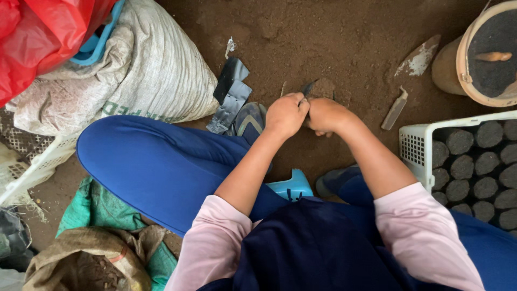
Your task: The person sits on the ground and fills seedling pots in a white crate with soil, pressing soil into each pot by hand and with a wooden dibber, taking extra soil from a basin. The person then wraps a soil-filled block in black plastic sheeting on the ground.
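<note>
My left hand point(285, 114) and my right hand point(327, 115) meet over the brown soil point(323, 37), both pinching a small black plastic bag point(308, 89) whose top sticks up between the fingers. The bag's lower part is hidden behind my hands. A pile of flat black plastic bags point(230, 92) lies on the ground just left of my left hand, beside my shoe point(249, 119). I sit with blue trousers and pink sleeves.
A white basket point(413, 145) at right holds several soil-filled black bags point(474, 161). A tan bucket point(460, 59) of dark soil stands at top right. Two trowels point(419, 56) lie on the soil. White sacks point(145, 70), a red bag point(37, 37) and a blue stool point(291, 187) surround me.
</note>
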